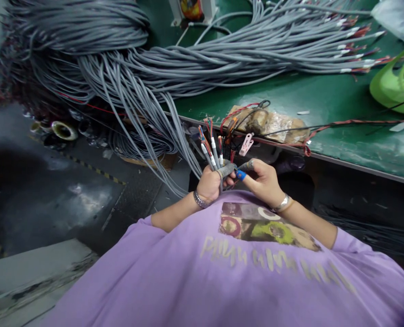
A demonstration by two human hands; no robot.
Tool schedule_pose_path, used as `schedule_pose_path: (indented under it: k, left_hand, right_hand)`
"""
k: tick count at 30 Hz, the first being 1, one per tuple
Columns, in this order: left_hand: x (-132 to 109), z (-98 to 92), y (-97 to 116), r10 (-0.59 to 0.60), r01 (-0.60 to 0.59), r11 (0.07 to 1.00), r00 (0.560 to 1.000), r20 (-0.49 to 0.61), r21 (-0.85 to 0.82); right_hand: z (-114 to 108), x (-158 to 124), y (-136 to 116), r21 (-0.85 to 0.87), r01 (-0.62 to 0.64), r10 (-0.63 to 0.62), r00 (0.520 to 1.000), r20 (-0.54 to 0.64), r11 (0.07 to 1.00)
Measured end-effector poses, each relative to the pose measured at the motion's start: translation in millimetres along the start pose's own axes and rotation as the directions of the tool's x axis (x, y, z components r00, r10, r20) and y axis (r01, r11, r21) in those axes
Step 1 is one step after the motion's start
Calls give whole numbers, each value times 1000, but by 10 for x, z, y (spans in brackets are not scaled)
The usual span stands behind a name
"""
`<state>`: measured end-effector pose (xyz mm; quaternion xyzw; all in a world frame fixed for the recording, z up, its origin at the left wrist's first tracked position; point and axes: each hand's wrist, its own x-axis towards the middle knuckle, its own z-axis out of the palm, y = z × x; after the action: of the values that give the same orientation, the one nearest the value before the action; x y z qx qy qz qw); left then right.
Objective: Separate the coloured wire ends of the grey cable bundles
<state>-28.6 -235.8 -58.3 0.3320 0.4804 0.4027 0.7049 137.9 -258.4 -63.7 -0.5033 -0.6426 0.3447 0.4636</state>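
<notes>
Printed lettering is borne by the purple shirt [188, 277] at lower centre, but it cannot be read. At frame centre, several grey cables [214, 144] are gripped in the curled left hand [210, 182], their stripped, coloured ends pointed upward. The blue-wrapped thumb and grey-wrapped forefinger of the right hand [263, 180] are brought close together beside the left fingers; whether a wire is pinched cannot be told. A clear plastic bag [397, 20] is seen at upper right, contents indistinct. Below it, a green slotted plastic item [397, 84] is cut by the frame edge.
</notes>
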Motion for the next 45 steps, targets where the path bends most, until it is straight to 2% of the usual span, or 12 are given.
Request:
schedule_pose_path:
  k: [4,8,11,15,19,26,37,42,45]
  left_hand:
    - [-22,15,8,2,-2,1000,1000,26,15]
    - [-57,41,20,-15,12,997,999,47,71]
    - [-80,46,33,-47,39,989,998,53,145]
    - [-103,51,51,-56,42,979,997,62,201]
    - [-110,63,55,-2,-1,987,1000,18,161]
    - [-60,34,-14,28,-28,998,1000,13,52]
    - [-56,20,8,36,-36,999,999,0,17]
    - [-73,7,22,15,-15,997,1000,7,69]
    - [-91,3,27,-13,8,990,999,37,142]
  right_hand:
    - [-51,57,46,160,-169,165,986,41,973]
    - [-17,141,18,362,-314,292,950,114,878]
    - [29,171,-30,440,-375,350,926,141,816]
    - [54,179,-59,458,-394,374,917,138,797]
    - [76,169,-45,503,-388,401,912,88,773]
    - [141,124,-53,655,-441,476,868,138,614]
    - [132,121,-61,647,-478,505,848,162,594]
    - [-20,153,-5,675,-546,531,806,261,496]
    - [-112,222,-9,631,-578,481,806,344,517]
